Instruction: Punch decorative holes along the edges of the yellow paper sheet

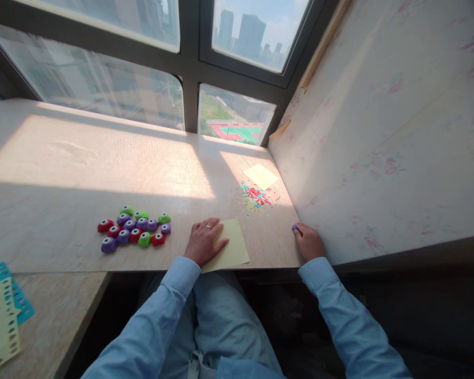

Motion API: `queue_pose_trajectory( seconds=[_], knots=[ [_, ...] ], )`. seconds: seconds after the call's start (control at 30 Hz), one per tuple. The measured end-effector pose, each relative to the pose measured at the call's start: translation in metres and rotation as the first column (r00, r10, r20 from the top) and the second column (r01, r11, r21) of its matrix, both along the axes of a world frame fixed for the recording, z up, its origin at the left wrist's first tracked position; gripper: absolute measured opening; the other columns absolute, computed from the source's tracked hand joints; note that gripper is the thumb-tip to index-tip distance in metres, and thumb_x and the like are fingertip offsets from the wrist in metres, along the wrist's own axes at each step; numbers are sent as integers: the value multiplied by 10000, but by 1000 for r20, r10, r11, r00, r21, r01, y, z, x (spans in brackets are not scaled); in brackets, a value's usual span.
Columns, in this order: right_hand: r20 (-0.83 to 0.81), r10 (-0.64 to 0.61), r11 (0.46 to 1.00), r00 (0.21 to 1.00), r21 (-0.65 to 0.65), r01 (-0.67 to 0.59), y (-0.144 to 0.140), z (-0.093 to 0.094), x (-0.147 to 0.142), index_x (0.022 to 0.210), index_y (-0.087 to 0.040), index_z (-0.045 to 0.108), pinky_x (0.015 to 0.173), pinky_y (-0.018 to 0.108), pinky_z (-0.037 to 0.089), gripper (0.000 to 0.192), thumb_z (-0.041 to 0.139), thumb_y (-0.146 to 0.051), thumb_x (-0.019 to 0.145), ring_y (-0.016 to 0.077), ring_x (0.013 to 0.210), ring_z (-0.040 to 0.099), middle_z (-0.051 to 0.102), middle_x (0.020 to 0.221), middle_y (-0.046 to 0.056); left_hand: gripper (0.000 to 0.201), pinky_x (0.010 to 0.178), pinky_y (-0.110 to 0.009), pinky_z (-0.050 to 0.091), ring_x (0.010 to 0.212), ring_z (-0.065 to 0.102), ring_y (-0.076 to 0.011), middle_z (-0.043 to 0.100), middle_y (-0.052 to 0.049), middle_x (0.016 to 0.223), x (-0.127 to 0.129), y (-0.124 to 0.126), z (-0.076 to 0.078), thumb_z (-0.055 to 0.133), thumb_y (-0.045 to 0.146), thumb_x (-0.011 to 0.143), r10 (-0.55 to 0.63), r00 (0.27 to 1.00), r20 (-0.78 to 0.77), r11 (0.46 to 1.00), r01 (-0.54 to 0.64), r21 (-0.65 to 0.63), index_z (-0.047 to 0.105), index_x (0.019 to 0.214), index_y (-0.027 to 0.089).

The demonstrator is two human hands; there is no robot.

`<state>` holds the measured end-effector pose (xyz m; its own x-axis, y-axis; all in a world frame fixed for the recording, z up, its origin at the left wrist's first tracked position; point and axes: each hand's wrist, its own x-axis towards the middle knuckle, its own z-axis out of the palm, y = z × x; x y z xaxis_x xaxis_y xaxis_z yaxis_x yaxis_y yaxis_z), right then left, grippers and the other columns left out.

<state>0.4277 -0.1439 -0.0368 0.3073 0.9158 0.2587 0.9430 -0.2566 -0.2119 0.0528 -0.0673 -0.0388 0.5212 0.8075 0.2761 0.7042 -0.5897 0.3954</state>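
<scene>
The left hand (204, 241) lies flat, fingers spread, on the yellow paper sheet (232, 245). The right hand (308, 241) is closed around a purple craft punch (294, 228) on the desk (63, 173).

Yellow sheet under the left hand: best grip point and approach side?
Grip the yellow sheet at its near right corner, coming from the table front edge. It lies flat, so a top pinch finds nothing to catch, but that corner seems to reach or slightly overhang the edge, letting a thumb slip beneath. The left hand presses on its left part; the right hand is off to the side at a small purple piece.
</scene>
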Motion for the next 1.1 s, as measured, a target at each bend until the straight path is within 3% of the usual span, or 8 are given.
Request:
queue_pose_trajectory(
  seconds=[0.2,0.4,0.6,0.73,0.93,1.1],
  knots=[
    [3,-10,984,1000,-178,10,-1,18,-3,1246,-144,662,1067,324,425,391,446,-205,926,233,1218,607,634,1335,119,377,1016,-501,384,1303,502,-310,595,-121,1374,1,0,0,587,445,883,4,1000,7,1000,-4,-7,643,1185,226],
    [106,-41,922,994,-380,78,3,41,-13,1310,-196,619,984,288,462,403,447,-244,948,227,1183,626,607,1379,84,366,1024,-491,387,1308,503,-300,593,-119,1377,0,0,1,591,434,882,-1,1000,0,1000,1,-19,646,1175,222],
    [183,-59,897,981,-421,132,9,54,-24,1165,-159,670,830,293,477,311,530,-260,906,247,1014,677,722,1132,143,361,1034,-487,385,1314,501,-290,592,-117,1381,-2,1,1,593,426,879,-8,1000,3,999,8,-33,649,1172,222],
    [251,-93,876,964,-439,199,17,58,-25,1129,-130,649,758,291,463,280,513,-254,918,243,952,678,719,1053,163,334,1039,-480,388,1311,506,-286,602,-109,1369,-3,1,0,604,406,869,-10,1000,21,999,11,-38,661,1150,234],
    [347,-106,869,932,-422,256,24,62,-27,1196,-137,621,755,320,466,309,467,-234,946,250,954,666,643,1160,196,329,1031,-481,393,1301,513,-288,607,-112,1363,-3,2,-1,595,403,868,-11,999,39,999,12,-36,667,1140,232],
    [352,3,873,936,-457,169,29,61,-26,1165,-227,685,774,306,469,313,453,-267,959,218,945,659,628,1189,149,322,1025,-484,397,1292,521,-291,611,-118,1357,-3,3,0,595,397,867,-19,999,49,999,20,-29,669,1133,231]
  ],
)
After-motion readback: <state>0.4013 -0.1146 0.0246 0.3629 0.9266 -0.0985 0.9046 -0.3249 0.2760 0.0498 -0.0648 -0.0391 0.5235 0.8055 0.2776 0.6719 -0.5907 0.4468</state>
